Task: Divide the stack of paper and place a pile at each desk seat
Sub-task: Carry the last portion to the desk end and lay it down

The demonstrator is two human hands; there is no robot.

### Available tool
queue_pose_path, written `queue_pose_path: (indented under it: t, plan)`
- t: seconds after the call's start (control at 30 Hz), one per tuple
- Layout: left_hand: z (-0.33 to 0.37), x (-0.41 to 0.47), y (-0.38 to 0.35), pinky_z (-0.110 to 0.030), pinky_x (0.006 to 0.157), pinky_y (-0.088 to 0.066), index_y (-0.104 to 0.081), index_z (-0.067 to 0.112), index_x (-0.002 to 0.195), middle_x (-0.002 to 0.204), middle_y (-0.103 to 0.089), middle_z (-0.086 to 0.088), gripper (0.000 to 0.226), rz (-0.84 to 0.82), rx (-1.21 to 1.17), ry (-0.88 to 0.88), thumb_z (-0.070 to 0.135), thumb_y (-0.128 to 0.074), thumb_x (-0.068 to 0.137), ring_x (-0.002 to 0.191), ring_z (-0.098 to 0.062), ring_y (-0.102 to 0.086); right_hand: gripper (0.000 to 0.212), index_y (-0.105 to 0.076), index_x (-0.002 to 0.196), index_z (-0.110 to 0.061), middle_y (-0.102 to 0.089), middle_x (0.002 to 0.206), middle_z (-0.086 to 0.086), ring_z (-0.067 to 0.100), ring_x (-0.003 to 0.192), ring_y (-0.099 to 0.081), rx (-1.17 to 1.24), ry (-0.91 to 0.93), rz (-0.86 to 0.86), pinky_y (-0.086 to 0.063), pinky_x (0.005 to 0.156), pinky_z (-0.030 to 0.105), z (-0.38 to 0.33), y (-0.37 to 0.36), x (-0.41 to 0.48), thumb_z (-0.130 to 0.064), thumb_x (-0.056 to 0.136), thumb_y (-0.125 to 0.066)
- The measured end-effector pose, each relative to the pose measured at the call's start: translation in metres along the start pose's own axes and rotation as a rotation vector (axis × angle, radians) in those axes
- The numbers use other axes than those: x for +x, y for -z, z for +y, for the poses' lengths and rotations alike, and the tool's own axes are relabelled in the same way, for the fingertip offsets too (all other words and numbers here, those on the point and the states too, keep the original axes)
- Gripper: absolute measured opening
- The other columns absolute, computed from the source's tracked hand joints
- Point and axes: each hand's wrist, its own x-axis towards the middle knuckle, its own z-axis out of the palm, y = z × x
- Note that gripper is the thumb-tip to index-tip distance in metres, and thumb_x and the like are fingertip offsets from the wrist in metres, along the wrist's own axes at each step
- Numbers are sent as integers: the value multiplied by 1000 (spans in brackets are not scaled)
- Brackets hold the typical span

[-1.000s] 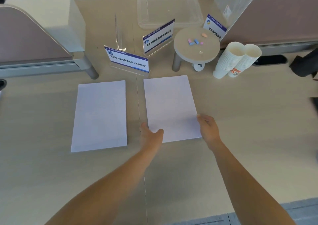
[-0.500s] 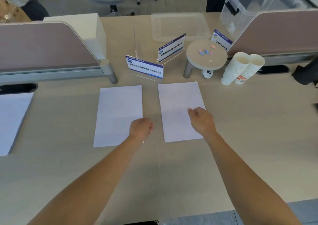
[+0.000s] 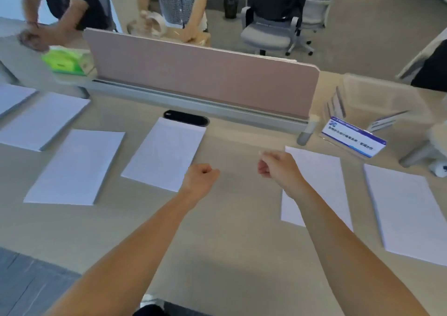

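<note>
Desk [image 3: 229,243]: paper piles [image 3: 164,153] flank left grip [image 3: 202,177], right grip [image 3: 275,168].

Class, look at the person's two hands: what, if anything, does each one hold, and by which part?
Nothing is held. The left hand and the right hand are curled into empty fists; neither grips a paper pile.

The paper piles [image 3: 167,153] are plain white on a pale beige worktop [image 3: 229,243]. At 12 o'clock the divider [image 3: 200,78] is dusty pink. At 10 o'clock a packet [image 3: 65,61] is bright green. At 2 o'clock the sign [image 3: 353,141] is white and blue.
</note>
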Motion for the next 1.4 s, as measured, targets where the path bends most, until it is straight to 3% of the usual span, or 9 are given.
queue_pose_path:
  t: [0.23,0.37,0.5,0.67,0.8,0.93,1.13,1.3,1.4]
  plan:
    - [-111,86,204,-27,55,-34,-47,18,64,60,-49,5,38,157,271,14,44,-55,90,61,-20,-51,22,-66,86,-6,-68,79,10,22,70,-66,60,-94,-83,-55,70,33,-39,-233,29,-26,94,-58]
    - [-182,116,293,-35,90,-44,-59,12,112,110,-64,-7,39,310,344,54,43,-58,89,108,-30,-58,21,-62,89,-11,-67,88,13,25,74,-67,85,-157,-204,-60,78,39,-49,-356,34,-31,94,-57]
    - [-227,128,334,-46,105,-35,-54,13,126,131,-52,-16,48,394,433,80,39,-62,87,125,-39,-42,26,-56,72,-16,-60,77,10,27,73,-61,75,-233,-194,-56,85,50,-59,-442,36,-35,90,-60]
    - [-252,146,377,-45,111,-27,-46,9,137,141,-43,-19,64,486,381,260,40,-65,84,132,-41,-36,31,-48,63,-18,-52,66,2,25,61,-51,-132,-253,-106,-40,53,32,-66,-491,47,-45,77,-54]
    - [-253,158,394,-43,108,-33,-46,3,134,135,-50,-21,64,455,330,334,41,-62,86,127,-40,-45,40,-67,94,-16,-71,94,3,26,84,-69,-6,-439,-118,-59,79,39,-59,-509,58,-42,67,-56]
    - [-251,165,411,-40,99,-44,-55,3,126,126,-59,-19,53,402,208,437,39,-59,88,117,-37,-56,41,-67,98,-15,-71,95,4,26,79,-65,10,-488,-151,-57,74,35,-52,-516,62,-34,66,-50]
    - [-262,157,420,-44,83,-55,-63,-3,106,110,-66,-22,44,290,-66,490,32,-72,81,101,-36,-66,26,-62,105,-10,-68,107,7,29,104,-64,-2,-526,-209,-51,99,44,-52,-515,41,-28,85,-60]
    - [-248,136,399,-25,48,-41,-61,-7,113,99,-66,-18,44,175,-58,536,30,-64,91,74,-27,-63,31,-54,114,-9,-65,111,9,29,96,-65,-79,-540,-286,-57,86,38,-49,-507,24,-20,86,-56]
    - [-237,123,389,-29,56,-49,-59,-5,116,100,-64,-16,37,126,-8,492,25,-57,94,82,-29,-62,34,-61,112,-11,-66,100,6,24,79,-61,-188,-429,-290,-48,65,25,-50,-484,16,-15,81,-47]
